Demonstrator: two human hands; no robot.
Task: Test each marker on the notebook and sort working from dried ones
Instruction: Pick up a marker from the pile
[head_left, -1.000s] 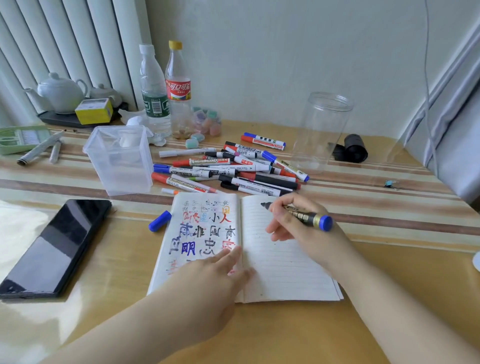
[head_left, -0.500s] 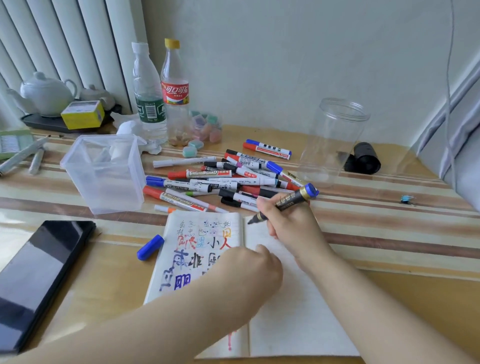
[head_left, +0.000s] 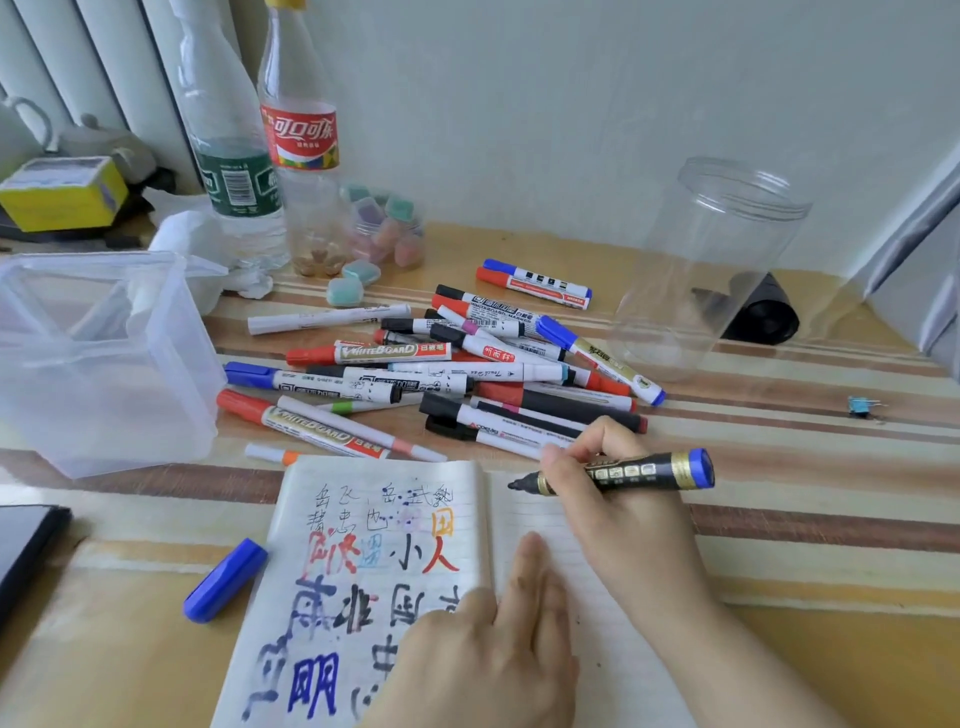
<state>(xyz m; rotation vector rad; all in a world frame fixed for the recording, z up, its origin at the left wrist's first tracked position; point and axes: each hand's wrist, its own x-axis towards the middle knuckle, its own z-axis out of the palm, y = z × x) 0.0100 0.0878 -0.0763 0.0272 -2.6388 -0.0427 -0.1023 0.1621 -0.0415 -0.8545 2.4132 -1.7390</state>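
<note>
An open notebook (head_left: 363, 561) lies at the near edge of the table, its left page full of coloured characters, its right page lined and blank. My left hand (head_left: 488, 654) presses flat on the fold. My right hand (head_left: 618, 514) grips an uncapped black-and-gold marker with a blue end (head_left: 639, 472), tip pointing left just above the top of the right page. Its blue cap (head_left: 224, 581) lies left of the notebook. A pile of several markers (head_left: 447, 364) lies behind the notebook.
A clear square plastic box (head_left: 98, 358) stands at left and a clear round jar (head_left: 711, 270) at right. Two bottles (head_left: 270, 140), a small jar of coloured erasers (head_left: 384, 228), a yellow box (head_left: 62, 192), a black roll (head_left: 758, 312) and a phone's corner (head_left: 26, 545) also sit around.
The view has moved closer and lower. My right hand dropped the marker from a raised tilt to nearly level over the right page. My left hand went from a fist to flat fingers.
</note>
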